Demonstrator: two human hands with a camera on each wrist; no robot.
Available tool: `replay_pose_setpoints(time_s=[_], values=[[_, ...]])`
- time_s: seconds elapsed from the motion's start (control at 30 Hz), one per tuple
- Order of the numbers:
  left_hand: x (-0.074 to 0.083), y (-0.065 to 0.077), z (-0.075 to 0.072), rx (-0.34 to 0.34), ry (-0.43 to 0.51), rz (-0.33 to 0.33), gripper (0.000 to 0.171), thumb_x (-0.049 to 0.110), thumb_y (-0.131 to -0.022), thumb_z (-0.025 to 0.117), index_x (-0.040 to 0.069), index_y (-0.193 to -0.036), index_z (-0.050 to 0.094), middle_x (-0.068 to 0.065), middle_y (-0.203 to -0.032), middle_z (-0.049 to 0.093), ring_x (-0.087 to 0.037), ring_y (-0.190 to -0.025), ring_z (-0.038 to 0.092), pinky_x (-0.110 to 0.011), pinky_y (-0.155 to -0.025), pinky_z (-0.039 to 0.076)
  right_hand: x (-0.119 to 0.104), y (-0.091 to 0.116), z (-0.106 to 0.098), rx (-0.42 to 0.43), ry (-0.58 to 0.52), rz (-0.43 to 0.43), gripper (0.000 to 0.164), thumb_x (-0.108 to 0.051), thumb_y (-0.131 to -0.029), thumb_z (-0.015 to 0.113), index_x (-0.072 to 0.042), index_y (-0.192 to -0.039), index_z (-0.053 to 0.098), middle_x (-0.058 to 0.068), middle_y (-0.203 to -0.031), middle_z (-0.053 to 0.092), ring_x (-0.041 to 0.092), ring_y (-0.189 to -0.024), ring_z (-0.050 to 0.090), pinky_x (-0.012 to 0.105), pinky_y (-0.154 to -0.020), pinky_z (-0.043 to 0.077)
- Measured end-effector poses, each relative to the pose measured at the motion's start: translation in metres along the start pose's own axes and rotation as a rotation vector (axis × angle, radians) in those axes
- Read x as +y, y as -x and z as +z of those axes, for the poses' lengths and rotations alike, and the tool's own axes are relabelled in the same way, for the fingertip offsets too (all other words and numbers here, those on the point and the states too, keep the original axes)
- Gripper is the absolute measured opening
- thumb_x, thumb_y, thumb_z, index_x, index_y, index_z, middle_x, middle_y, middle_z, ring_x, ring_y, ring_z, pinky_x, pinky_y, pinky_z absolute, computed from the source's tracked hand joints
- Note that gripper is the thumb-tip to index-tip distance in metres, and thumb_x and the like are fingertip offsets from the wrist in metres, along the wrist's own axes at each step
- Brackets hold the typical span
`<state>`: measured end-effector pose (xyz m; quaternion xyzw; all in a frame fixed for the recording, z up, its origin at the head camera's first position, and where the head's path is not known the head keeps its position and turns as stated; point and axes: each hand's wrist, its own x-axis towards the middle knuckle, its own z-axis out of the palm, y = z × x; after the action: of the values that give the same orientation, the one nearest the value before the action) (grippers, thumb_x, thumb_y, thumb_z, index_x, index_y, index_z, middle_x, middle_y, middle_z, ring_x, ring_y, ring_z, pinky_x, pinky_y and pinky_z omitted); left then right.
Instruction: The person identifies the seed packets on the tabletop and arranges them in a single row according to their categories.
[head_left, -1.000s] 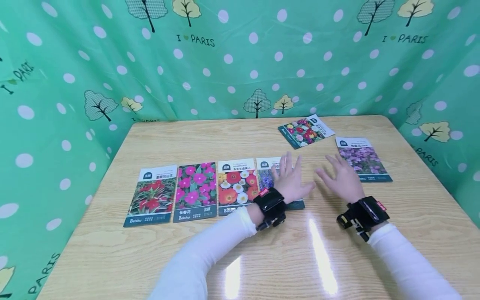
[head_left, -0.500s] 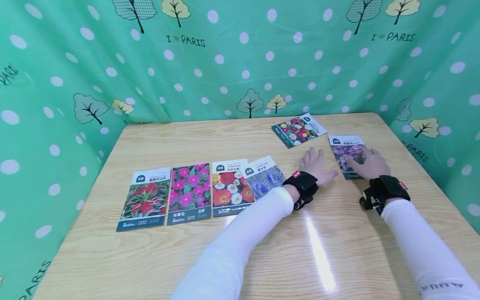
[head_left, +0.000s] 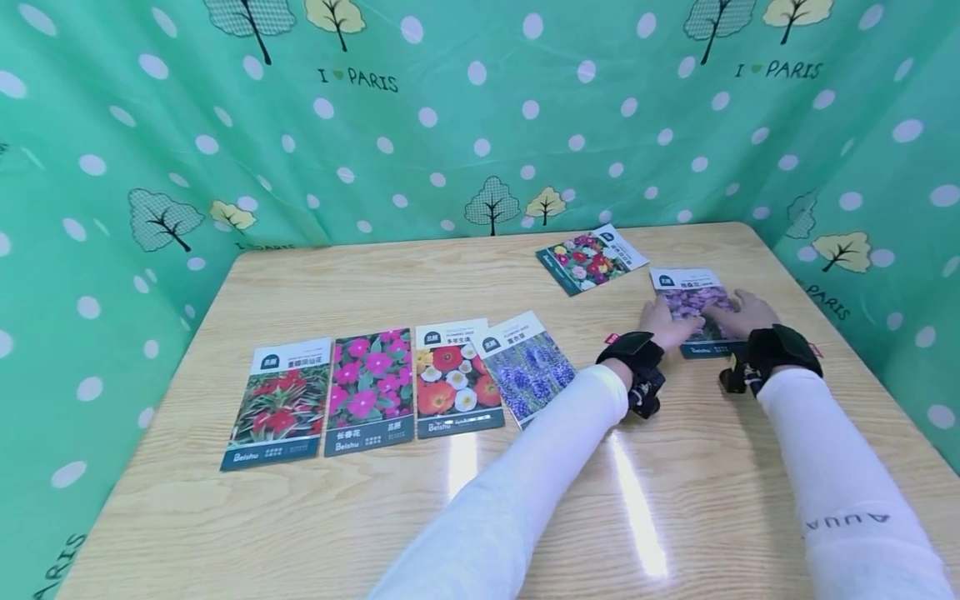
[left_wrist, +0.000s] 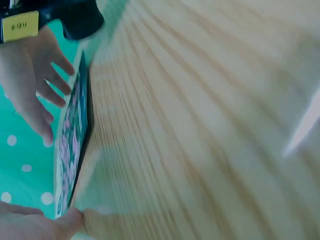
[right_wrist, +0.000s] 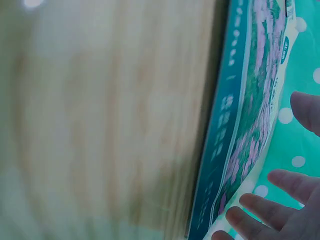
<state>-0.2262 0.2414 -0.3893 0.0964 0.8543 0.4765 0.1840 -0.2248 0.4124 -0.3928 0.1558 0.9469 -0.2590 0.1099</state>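
Observation:
A seed packet with purple flowers (head_left: 705, 348) lies at the right of the table. My left hand (head_left: 663, 325) is at its left edge, and my right hand (head_left: 744, 317) reaches over its right side. In the right wrist view the right hand's fingers (right_wrist: 272, 212) are spread, with the thumb apart, beside the purple-flower packet (right_wrist: 250, 120). The left wrist view catches the left thumb (left_wrist: 70, 220) by one end of that packet (left_wrist: 72, 135); the other left fingers are mostly cut off. Whether either hand touches the packet is unclear.
A mixed-flower packet (head_left: 588, 262) lies slanted at the back. Leftward lie a tilted lavender-blue packet (head_left: 528, 371), overlapping a poppy packet (head_left: 457, 379), then a pink-flower packet (head_left: 371, 387) and a red-flower packet (head_left: 277, 408). A green dotted curtain (head_left: 420, 150) borders the table (head_left: 300, 533).
Both hands have moved right to the purple-flower packet, the right hand first, the left after it. The lavender-blue packet has tilted over the poppy packet and is out from under the left hand.

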Motion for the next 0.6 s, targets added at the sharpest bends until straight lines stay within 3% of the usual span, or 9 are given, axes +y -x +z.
replay_pose_setpoints(time_s=[0.17,0.33,0.47,0.6], values=[[0.006,-0.003,0.008,0.048,0.167,-0.085,0.068,0.036,-0.086,0.059,0.009,-0.142,0.031,-0.002,-0.144,0.034,-0.01,-0.129,0.032,-0.018,-0.101,0.03,-0.006,-0.003,0.001,0.016,0.028,0.006,0.08,-0.041,-0.091,0.037,0.021,-0.134,0.011,0.043,-0.134,0.019,0.055,-0.123,0.019,0.057,-0.103,0.021],[0.009,-0.004,0.016,0.085,0.335,-0.048,0.054,0.024,-0.083,0.065,0.003,-0.129,0.047,-0.006,-0.127,0.053,-0.01,-0.115,0.048,-0.015,-0.092,0.037,-0.006,-0.003,0.002,0.022,0.056,-0.002,0.075,-0.037,-0.092,0.036,0.024,-0.131,0.016,0.044,-0.13,0.026,0.054,-0.12,0.026,0.056,-0.101,0.025],[0.009,-0.004,0.019,0.094,0.358,-0.032,0.044,0.024,-0.082,0.066,0.004,-0.12,0.056,-0.006,-0.116,0.06,-0.009,-0.104,0.054,-0.015,-0.085,0.04,-0.008,-0.001,0.002,0.03,0.041,0.004,0.073,-0.037,-0.092,0.038,0.022,-0.131,0.022,0.041,-0.121,0.038,0.051,-0.111,0.039,0.056,-0.096,0.033],[0.01,-0.002,0.018,0.1,0.367,-0.088,0.052,0.026,-0.082,0.065,0.005,-0.127,0.051,-0.004,-0.123,0.057,-0.01,-0.111,0.051,-0.017,-0.09,0.039,-0.009,0.002,0.001,0.037,0.032,0.002,0.071,-0.035,-0.092,0.037,0.022,-0.131,0.022,0.041,-0.124,0.036,0.052,-0.114,0.036,0.056,-0.097,0.032]])
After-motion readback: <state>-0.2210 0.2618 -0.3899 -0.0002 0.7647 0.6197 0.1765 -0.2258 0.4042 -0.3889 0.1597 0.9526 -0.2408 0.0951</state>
